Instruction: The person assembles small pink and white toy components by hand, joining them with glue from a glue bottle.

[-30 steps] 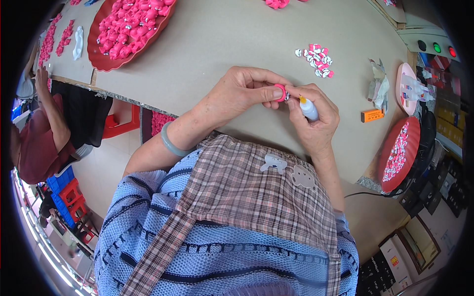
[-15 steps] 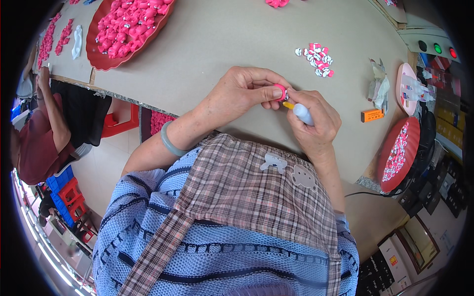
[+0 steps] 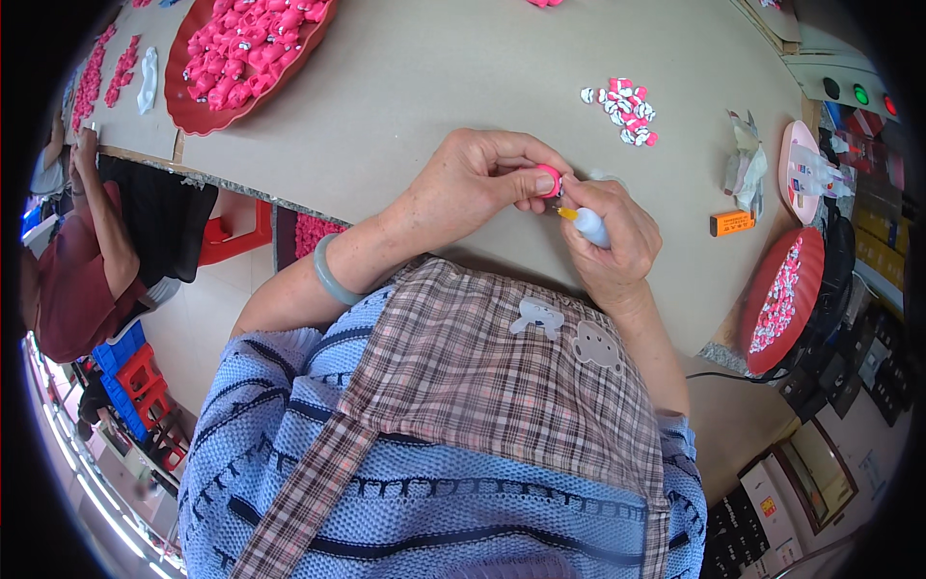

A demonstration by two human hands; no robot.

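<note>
Over the table's near edge my left hand [image 3: 488,176] is closed, pinching a small round pink piece [image 3: 549,180] between thumb and fingers. My right hand [image 3: 617,229] meets it there, wrapped around a small glue bottle [image 3: 590,227] with a white body and a yellow-orange tip. The tip points toward the pink piece. My right fingertips are at the piece's right side; whether they grip part of it I cannot tell. Beyond my hands lies a loose cluster of small pink and white pieces [image 3: 627,111].
A red scalloped tray [image 3: 183,116] heaped with pink figures stands at the far left. On the right are an orange box [image 3: 732,224], a crumpled wrapper [image 3: 744,164], a pink dish [image 3: 795,193] with bottles and a red tray [image 3: 805,280] of small pieces. A person [image 3: 87,261] sits at left.
The glue bottle has tilted, its tip slightly lower, and my right hand has shifted a little. My left hand keeps hold of the pink piece in nearly the same place.
</note>
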